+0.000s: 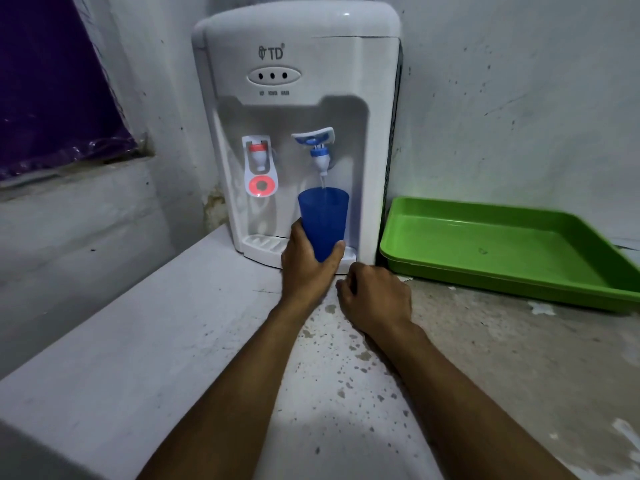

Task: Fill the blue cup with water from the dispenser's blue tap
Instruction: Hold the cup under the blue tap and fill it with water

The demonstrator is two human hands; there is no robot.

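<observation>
A: Where is the blue cup (323, 221)?

B: Upright in the dispenser (298, 133) recess, directly under the blue tap (317, 147); a thin stream of water runs from the spout into its mouth; its base sits just above the drip tray (263, 244), though the fingers hide whether it touches.

A: Which of the hands has it?

B: The left hand (304, 268); it is wrapped round the lower part of the cup, thumb on the right wall, the other fingers round the left and rear, closed firmly on it.

A: And the right hand (375, 294)?

B: Loosely curled, fingers tucked under, holding nothing; it rests on the worktop (207, 341) just beside the dispenser's front corner, near the left hand but apart from the cup.

A: The tap lever?

B: Tilted, no fingers on it; the red tap (259, 157) stands to its left.

A: Anything else nearby?

B: A green tray (502, 271) lies on the worktop to the right of the dispenser.
</observation>
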